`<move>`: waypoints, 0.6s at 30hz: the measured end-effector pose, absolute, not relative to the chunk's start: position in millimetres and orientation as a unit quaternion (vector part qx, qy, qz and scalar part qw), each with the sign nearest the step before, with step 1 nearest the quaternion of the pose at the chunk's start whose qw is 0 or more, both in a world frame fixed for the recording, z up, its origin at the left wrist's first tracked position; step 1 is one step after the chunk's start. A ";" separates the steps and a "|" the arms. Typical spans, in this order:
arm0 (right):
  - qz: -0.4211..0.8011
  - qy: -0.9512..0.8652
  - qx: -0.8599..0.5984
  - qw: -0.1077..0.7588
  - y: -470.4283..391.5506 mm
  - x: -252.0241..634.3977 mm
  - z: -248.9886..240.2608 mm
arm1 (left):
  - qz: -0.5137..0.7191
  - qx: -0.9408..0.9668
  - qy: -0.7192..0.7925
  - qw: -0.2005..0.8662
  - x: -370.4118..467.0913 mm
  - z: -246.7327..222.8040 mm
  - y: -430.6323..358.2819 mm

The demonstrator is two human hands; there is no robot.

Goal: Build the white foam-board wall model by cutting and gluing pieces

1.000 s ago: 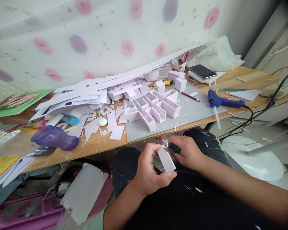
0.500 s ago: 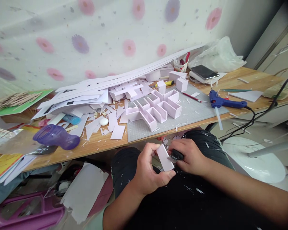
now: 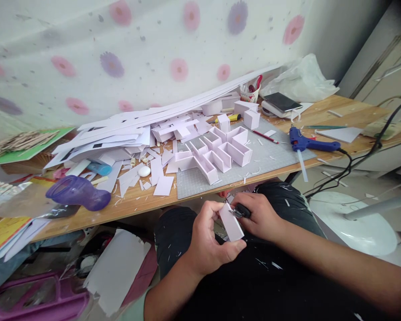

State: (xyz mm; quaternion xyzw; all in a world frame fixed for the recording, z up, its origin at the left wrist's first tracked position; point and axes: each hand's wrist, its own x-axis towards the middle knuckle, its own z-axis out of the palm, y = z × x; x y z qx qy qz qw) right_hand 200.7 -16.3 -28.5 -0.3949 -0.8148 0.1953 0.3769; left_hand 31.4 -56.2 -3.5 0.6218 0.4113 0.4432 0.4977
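Above my lap, my left hand (image 3: 209, 240) grips a small white foam-board piece (image 3: 232, 224) by its ends, thumb at the lower edge and fingers at the upper one. My right hand (image 3: 262, 216) is closed round a black-handled utility knife (image 3: 241, 211). The knife's front end touches the upper right edge of the piece; its blade is hard to make out. On the table beyond my hands, a white foam-board model (image 3: 217, 154) with open, branching compartments stands on a grey cutting mat (image 3: 187, 182).
A blue hot glue gun (image 3: 312, 141) with a cable lies at the right table edge. Board sheets (image 3: 120, 125) and scraps (image 3: 163, 185) cover the left part, near a purple boot-shaped cup (image 3: 78, 191). A yellow cutter (image 3: 234, 117) and red pencil (image 3: 265, 136) lie behind the model.
The knife has moved up along the edge of the piece, towards its upper end. My left hand still holds the piece in nearly the same place.
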 end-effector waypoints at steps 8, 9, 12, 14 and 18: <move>0.246 -0.796 -0.408 0.372 -12.9 198.7 -33.3 | 0.446 0.621 0.393 0.512 30.8 -6.6 -53.9; 0.247 -0.795 -0.411 0.372 -12.5 198.5 -33.6 | 0.445 0.619 0.394 0.514 30.7 -6.9 -53.6; 0.246 -0.793 -0.420 0.367 -10.9 197.7 -34.5 | 0.447 0.614 0.390 0.520 30.4 -7.9 -53.0; 0.245 -0.794 -0.422 0.363 -9.9 197.3 -35.2 | 0.450 0.611 0.385 0.525 30.2 -8.8 -52.6; 0.246 -0.795 -0.426 0.355 -8.3 196.4 -37.2 | 0.453 0.598 0.383 0.538 29.6 -9.6 -52.6</move>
